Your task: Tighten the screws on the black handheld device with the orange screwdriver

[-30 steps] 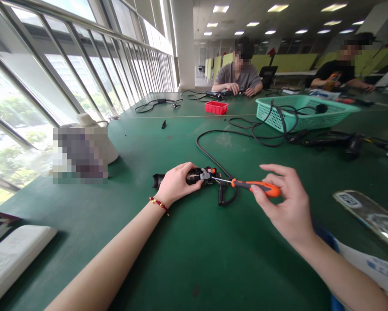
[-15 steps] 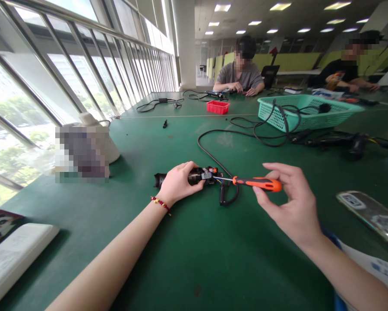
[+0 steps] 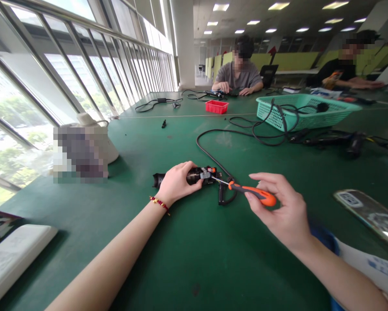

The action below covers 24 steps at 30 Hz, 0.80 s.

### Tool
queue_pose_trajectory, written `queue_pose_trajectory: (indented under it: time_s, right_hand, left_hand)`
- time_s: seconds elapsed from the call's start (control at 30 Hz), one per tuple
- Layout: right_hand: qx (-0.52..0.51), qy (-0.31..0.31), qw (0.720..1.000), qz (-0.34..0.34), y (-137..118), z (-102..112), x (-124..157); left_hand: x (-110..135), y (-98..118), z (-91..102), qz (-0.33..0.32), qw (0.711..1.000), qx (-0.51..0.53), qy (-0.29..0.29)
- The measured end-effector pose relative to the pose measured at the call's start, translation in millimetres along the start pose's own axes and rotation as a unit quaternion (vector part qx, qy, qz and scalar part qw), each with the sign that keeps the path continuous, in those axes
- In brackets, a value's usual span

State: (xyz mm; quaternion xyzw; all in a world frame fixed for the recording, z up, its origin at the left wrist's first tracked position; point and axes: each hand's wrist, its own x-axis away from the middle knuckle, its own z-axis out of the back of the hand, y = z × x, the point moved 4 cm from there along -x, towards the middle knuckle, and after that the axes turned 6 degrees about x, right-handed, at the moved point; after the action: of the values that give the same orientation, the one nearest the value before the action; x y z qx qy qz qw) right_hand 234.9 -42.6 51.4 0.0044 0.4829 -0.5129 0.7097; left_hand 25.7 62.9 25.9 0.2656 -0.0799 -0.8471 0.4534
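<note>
My left hand (image 3: pixel 178 182), wearing a red beaded bracelet, is wrapped round a black cylindrical device (image 3: pixel 194 176) and presses it to the table. The device lies on its side; its right end is open, with a grey part, orange bits and thin wires exposed. In my right hand (image 3: pixel 282 211) is a screwdriver (image 3: pixel 255 193) with an orange and dark grey handle, held loosely between thumb and fingers. The screwdriver's shaft slants left into the device's open end, where its tip is hard to make out. A black power cord (image 3: pixel 209 153) with a ribbed sleeve lies beside that end.
A turquoise basket (image 3: pixel 273 114) with cables and a small red tray (image 3: pixel 216 106) stand farther back. At right lies a phone (image 3: pixel 364 211); at left are a white box (image 3: pixel 19 255) and a beige container (image 3: pixel 111 147). Two people sit across the green table (image 3: pixel 168 268).
My right hand has moved slightly left and down, and the screwdriver's handle end now tilts lower. My left hand keeps its hold on the device.
</note>
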Motion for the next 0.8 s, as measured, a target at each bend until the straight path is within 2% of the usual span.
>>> queue_pose_trajectory:
  time_s: [0.1,0.27,0.43,0.57,0.73,0.8]
  right_hand:
    - [-0.026,0.044,0.999,0.017,-2.1,0.0,2.0]
    - [-0.018,0.014,1.000,-0.001,-0.3,-4.7,2.9]
    - [-0.035,0.053,0.998,0.019,-0.8,-0.7,3.1]
    - [-0.007,0.011,1.000,-0.009,1.5,-3.7,4.6]
    - [-0.008,0.061,0.998,0.025,-0.2,0.7,3.5]
    - [0.003,0.034,0.999,0.009,0.7,-0.3,1.9]
  left_hand:
    - [0.3,-0.6,-0.2,-0.003,1.000,0.001,-0.002]
    - [0.3,-0.6,-0.1,-0.008,1.000,-0.001,0.002]
    - [0.1,-0.2,0.0,-0.004,1.000,0.000,0.000]
    - [0.4,0.2,-0.6,-0.006,1.000,-0.004,-0.004]
    - [0.5,-1.2,-0.9,-0.005,1.000,0.000,0.001]
    - [0.4,-1.6,-1.0,-0.006,1.000,0.001,0.002]
